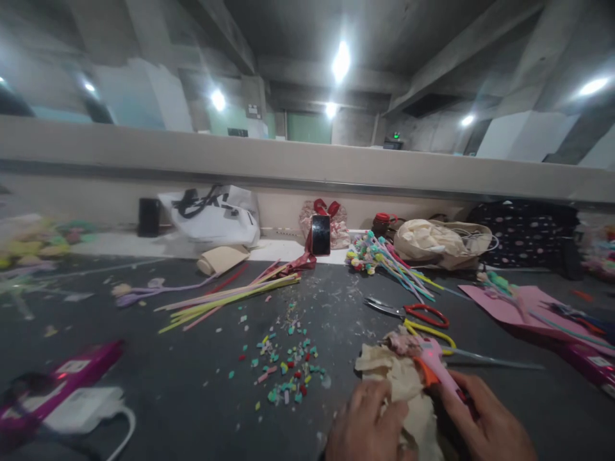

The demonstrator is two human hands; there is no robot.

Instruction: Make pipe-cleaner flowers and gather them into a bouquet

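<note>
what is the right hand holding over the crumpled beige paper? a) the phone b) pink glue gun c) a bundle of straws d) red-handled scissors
b: the right hand grips a pink glue gun with its orange nozzle on the crumpled beige paper; the red-handled scissors lie untouched on the table beyond.

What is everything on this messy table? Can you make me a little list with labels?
left hand: presses on beige paper
right hand: grips pink glue gun, nozzle at the paper
behind the paper: red-handled scissors, yellow-handled scissors
middle of table: colourful scraps, long thin sticks
far edge: phone standing upright
</note>
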